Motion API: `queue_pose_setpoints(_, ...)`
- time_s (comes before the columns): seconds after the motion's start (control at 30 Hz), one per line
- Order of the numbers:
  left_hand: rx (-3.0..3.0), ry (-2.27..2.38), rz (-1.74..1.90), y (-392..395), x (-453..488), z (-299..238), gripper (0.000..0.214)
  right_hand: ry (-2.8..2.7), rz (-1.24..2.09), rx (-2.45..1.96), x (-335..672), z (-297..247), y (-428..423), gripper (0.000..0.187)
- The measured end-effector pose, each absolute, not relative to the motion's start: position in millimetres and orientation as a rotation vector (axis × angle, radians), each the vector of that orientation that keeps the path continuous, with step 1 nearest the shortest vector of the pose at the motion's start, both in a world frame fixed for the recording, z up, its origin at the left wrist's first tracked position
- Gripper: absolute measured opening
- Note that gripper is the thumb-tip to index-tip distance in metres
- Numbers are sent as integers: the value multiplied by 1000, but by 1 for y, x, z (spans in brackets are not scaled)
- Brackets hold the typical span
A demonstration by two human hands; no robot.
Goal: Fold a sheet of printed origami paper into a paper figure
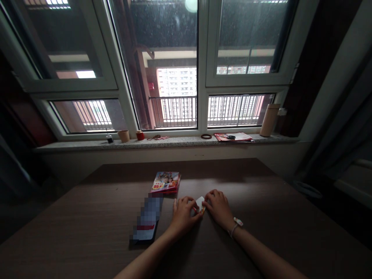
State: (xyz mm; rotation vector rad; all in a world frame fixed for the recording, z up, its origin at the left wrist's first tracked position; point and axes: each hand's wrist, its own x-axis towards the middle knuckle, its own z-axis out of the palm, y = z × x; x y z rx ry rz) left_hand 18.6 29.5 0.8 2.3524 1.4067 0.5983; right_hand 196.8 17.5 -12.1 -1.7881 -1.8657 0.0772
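Observation:
A small piece of folded paper, white with some orange at its lower edge, is held between my two hands just above or on the brown table. My left hand pinches its left and lower side with thumb and fingers. From the other side, my right hand closes its fingertips on the paper's right edge; a bracelet circles that wrist. Left of my hands lies a dark, partly blurred flat case. Behind it sits a stack of colourful printed leaflets.
Along the stone windowsill stand a tan cup, a red jar, a small dark bottle and a tall tan flask. A dark ring and papers with scissors lie there too.

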Motion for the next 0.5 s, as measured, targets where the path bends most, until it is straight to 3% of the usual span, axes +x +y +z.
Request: queue_pose_setpoints(0.5, 2360, 1419, 583, 23, 22, 4, 21, -1852, 93, -1818, 198, -12, 21, 15)
